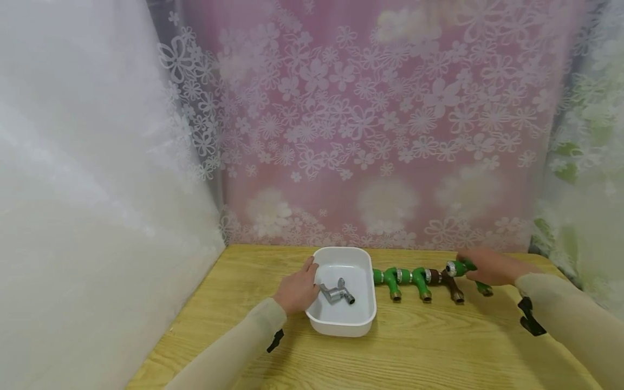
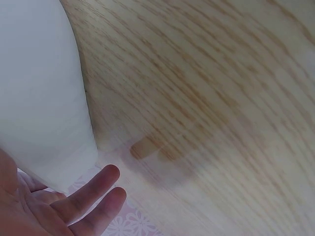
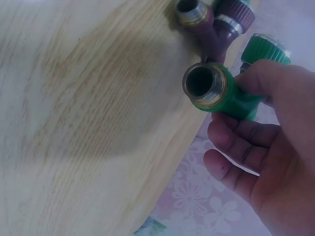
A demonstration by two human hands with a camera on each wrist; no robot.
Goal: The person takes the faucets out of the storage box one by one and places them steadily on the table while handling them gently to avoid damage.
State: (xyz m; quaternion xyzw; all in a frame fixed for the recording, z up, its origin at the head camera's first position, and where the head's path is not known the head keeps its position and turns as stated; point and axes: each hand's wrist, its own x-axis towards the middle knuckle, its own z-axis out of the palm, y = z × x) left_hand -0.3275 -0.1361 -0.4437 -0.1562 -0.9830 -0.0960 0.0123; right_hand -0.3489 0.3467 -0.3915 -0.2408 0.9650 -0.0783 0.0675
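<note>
My left hand [image 1: 297,287] grips the left rim of a white plastic basin [image 1: 341,329]. In the left wrist view, two of its fingers [image 2: 96,191] stretch out beside the basin wall, while others are partly hidden. A chrome tap [image 1: 335,292] lies inside the basin. At the right, my right hand [image 1: 494,266] pinches a green branched pipe fitting [image 3: 246,103] between thumb and fingers. Its brass threaded mouth faces the right wrist camera. Close beside it is a dark brown branched fitting [image 1: 453,284], at the right end of a joined row of green fittings [image 1: 392,279].
The basin and fittings stand on a wood-grain table [image 1: 414,352]. Behind it hangs a pink flowered curtain [image 1: 380,135], with a white sheet [image 1: 97,189] at the left and a pale flowered sheet [image 1: 592,162] at the right.
</note>
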